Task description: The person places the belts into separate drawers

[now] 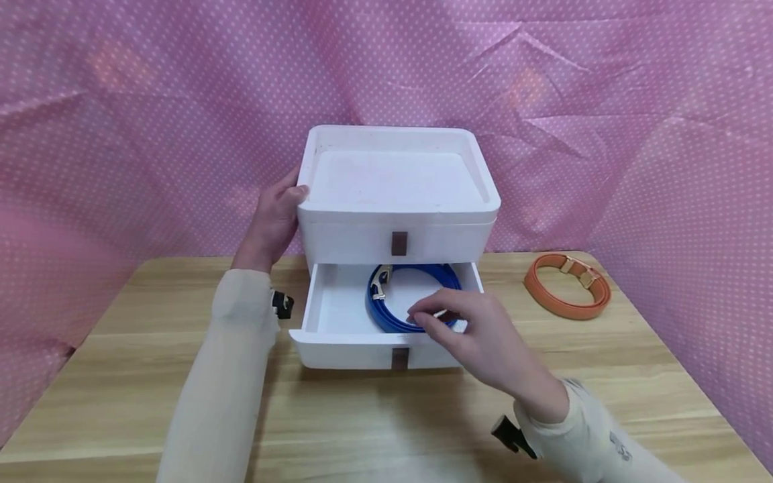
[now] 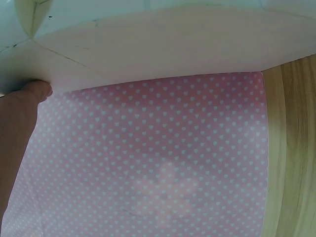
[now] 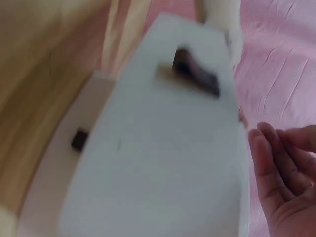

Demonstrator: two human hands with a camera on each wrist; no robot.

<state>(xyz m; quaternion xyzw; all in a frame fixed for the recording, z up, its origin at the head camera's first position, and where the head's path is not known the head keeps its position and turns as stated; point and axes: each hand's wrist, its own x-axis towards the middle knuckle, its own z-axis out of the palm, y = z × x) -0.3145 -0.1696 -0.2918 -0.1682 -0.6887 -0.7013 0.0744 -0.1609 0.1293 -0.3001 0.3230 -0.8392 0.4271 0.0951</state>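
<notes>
A white two-drawer box (image 1: pixel 350 238) stands on the wooden table, its lower drawer (image 1: pixel 338 352) pulled out. Coiled inside that drawer is a blue belt (image 1: pixel 380 312) with a gold-coloured buckle. My left hand (image 1: pixel 273 220) rests against the box's left side, thumb at the top rim; its other fingers are mostly hidden. Above the drawer's right part hovers my right hand (image 1: pixel 474 332), fingers loosely bent, partly covering the belt. In the right wrist view, nothing shows between the fingers (image 3: pixel 261 153). Off to the right lies a coiled orange belt (image 1: pixel 564 308) with gold-coloured metal parts.
The box's top is a shallow tray (image 1: pixel 392 178). Short brown tabs (image 1: pixel 400 243) mark both drawer fronts. Pink dotted cloth (image 1: pixel 543 100) hangs behind the table (image 1: pixel 151 376) and along both sides.
</notes>
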